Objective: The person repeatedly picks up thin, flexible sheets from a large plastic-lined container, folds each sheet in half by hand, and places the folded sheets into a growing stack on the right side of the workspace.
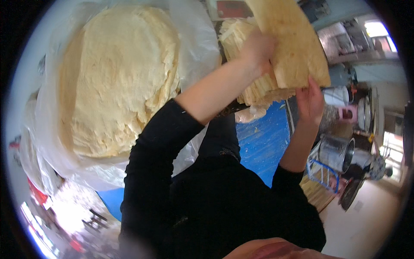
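A folded sheet of thin flatbread is held over a stack of folded flatbreads at the upper right. My left hand, blurred, grips the sheet's left edge; its fingertips are hidden. At the lower right corner my right hand pinches the sheet, thumb on top and fingers partly underneath. To the left lies a big pile of round, pale flatbreads with ragged edges, inside an opened clear plastic bag.
A blue sheet with crumbs lies below the stack. On the right are a metal pot, a blue-framed stand, a white bucket and a pink stool. A dark stool stands at lower left.
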Motion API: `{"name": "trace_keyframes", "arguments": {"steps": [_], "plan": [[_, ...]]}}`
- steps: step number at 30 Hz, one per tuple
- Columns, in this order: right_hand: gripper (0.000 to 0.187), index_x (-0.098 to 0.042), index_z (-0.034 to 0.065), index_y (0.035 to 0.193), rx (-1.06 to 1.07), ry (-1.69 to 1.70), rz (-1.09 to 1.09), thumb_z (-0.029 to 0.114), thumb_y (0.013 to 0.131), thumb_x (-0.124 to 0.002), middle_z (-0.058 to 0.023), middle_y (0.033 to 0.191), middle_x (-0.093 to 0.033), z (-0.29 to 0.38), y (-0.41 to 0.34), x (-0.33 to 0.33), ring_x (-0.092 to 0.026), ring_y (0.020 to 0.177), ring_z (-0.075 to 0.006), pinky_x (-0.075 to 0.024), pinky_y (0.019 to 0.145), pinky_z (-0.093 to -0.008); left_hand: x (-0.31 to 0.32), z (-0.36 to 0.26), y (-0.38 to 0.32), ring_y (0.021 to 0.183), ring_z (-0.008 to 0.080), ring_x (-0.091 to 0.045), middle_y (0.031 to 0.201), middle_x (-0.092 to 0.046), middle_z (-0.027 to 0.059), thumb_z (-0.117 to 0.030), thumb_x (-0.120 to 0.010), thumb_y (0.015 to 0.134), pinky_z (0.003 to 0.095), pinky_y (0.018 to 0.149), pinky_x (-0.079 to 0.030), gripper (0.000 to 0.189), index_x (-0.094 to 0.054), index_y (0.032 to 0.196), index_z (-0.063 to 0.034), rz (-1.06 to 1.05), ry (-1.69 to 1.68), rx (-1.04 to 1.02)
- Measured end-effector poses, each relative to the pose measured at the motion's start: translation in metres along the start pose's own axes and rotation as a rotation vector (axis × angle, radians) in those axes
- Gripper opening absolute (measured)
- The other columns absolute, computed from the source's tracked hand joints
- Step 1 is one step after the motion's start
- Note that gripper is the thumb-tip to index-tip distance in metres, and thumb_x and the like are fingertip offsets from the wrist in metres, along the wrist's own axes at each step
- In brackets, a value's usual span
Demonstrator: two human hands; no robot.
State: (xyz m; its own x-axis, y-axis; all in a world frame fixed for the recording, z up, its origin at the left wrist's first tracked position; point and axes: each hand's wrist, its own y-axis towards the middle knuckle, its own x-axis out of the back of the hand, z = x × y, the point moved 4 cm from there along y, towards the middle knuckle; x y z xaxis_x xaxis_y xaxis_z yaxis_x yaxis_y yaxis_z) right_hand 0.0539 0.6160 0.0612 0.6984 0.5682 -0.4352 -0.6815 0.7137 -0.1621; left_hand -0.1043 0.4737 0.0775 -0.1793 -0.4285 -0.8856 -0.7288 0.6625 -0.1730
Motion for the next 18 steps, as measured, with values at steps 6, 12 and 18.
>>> {"name": "trace_keyframes", "arguments": {"steps": [6,12,18], "plan": [[0.035,-0.051,-0.0029,0.136,-0.232,0.282,0.322,0.012,0.104,-0.051,-0.0162,0.135,-0.059,-0.024,-0.028,0.030,-0.057,0.123,-0.0279,-0.0458,0.107,-0.0425,0.039,-0.007,-0.042,0.105,0.0277,-0.065,0.117,-0.064,0.0157,-0.009,-0.059,0.097,0.0407,0.084,-0.056,0.031,-0.058,0.126,0.0027,-0.063,0.755,-0.099],[0.023,-0.051,-0.0055,0.120,0.603,-0.497,-0.307,0.008,0.101,-0.052,-0.0191,0.106,-0.060,-0.021,-0.086,0.026,-0.061,0.098,-0.0255,-0.0516,0.087,-0.0357,0.117,-0.114,-0.191,0.112,0.0241,-0.065,0.122,-0.066,0.0135,-0.012,-0.063,0.097,0.0324,0.095,-0.052,0.027,-0.065,0.123,-0.0033,-0.044,1.346,-0.522],[0.021,-0.051,-0.0050,0.117,1.023,-0.720,0.626,-0.001,0.097,-0.054,-0.0191,0.105,-0.060,-0.060,-0.128,-0.098,-0.060,0.086,-0.0217,-0.0534,0.070,-0.0326,0.212,-0.200,-0.323,0.103,0.0339,-0.066,0.120,-0.066,0.0135,-0.035,-0.078,0.086,0.0422,0.085,-0.055,0.045,-0.067,0.118,-0.0054,-0.674,2.019,-0.450]]}}
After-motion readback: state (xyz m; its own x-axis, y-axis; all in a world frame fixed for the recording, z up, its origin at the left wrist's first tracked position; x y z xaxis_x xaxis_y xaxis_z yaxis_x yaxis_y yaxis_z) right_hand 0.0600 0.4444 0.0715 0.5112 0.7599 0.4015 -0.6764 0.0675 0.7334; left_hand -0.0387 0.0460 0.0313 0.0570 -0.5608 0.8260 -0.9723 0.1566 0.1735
